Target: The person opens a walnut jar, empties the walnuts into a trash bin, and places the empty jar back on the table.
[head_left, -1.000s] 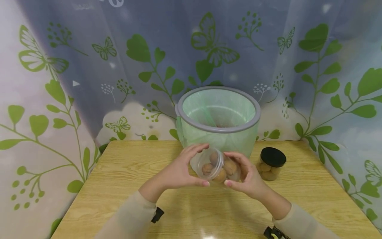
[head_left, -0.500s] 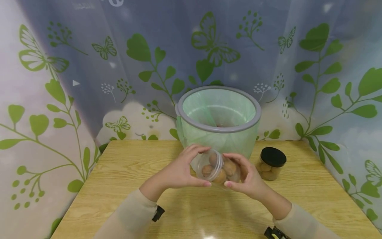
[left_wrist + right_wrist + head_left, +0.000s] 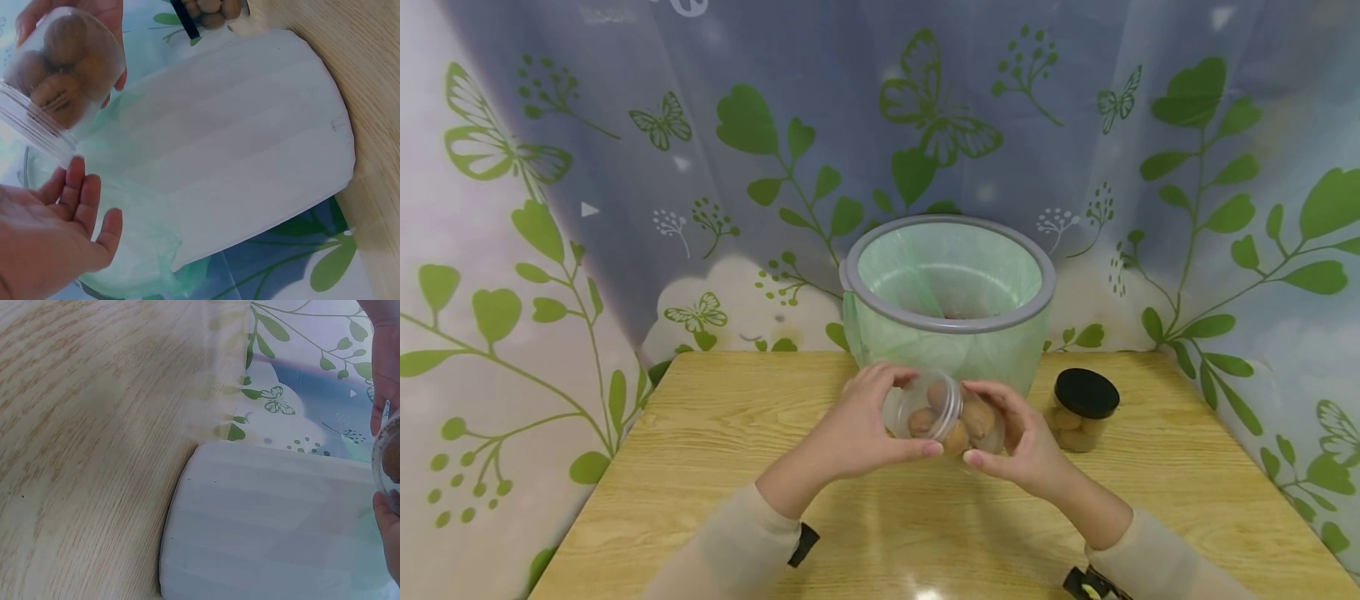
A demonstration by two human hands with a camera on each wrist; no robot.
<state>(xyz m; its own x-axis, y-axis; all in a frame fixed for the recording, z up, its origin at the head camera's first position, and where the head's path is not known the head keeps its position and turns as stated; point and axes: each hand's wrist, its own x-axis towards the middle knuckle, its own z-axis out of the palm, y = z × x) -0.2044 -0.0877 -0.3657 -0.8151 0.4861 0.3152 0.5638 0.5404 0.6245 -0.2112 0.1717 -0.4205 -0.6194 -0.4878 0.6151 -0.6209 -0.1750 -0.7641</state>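
Both hands hold the clear jar (image 3: 942, 415) of walnuts: the right hand (image 3: 1022, 442) wraps its body, the left hand (image 3: 857, 429) curls round its open mouth. The bin (image 3: 947, 321) waits at twelve o'clock; the nuts are not tipped in yet.

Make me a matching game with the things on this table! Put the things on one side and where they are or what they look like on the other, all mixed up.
Things:
1. clear jar of walnuts
2. jar with the black lid
3. bin
4. table

Descriptions:
A. lined with a pale green bag, at the back of the table
B. light wood, under everything
C. tilted, no lid, held between the left hand and the right hand
D. upright on the table, to the right of the hands

Pairs: 1-C, 2-D, 3-A, 4-B
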